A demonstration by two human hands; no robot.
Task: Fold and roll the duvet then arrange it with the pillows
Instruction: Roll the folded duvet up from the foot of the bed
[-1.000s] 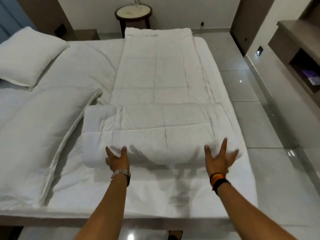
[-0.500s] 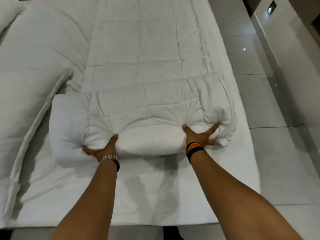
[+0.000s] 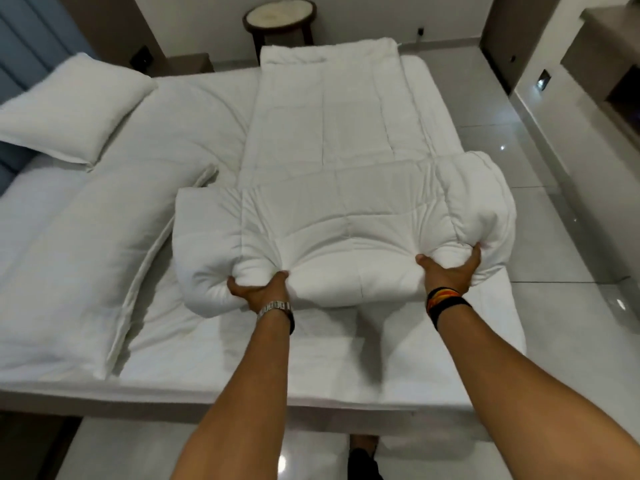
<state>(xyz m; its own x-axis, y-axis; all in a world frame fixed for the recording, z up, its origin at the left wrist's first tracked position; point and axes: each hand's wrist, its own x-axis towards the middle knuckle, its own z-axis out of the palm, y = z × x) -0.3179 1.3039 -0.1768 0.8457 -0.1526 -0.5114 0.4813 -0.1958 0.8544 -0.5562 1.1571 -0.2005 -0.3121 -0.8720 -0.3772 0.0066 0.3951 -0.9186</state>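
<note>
A white quilted duvet (image 3: pixel 332 133) lies folded into a long strip down the right half of the bed, and its near end is rolled into a thick bundle (image 3: pixel 346 237). My left hand (image 3: pixel 258 291) grips the roll's near edge on the left. My right hand (image 3: pixel 450 271) grips it on the right, fingers dug into the fabric. One white pillow (image 3: pixel 72 109) lies at the far left corner. A second, longer pillow (image 3: pixel 79 258) rests flat on the left side of the bed, just left of the roll.
The white mattress (image 3: pixel 346 368) ends close in front of me; its right edge borders a glossy tiled floor (image 3: pixel 571 306). A round dark side table (image 3: pixel 278 19) stands beyond the bed's far end. A built-in shelf unit (image 3: pixel 613 64) lines the right wall.
Both hands went from open behind the roll to clamped on its near edge. The roll has bunched up and shifted farther along the strip.
</note>
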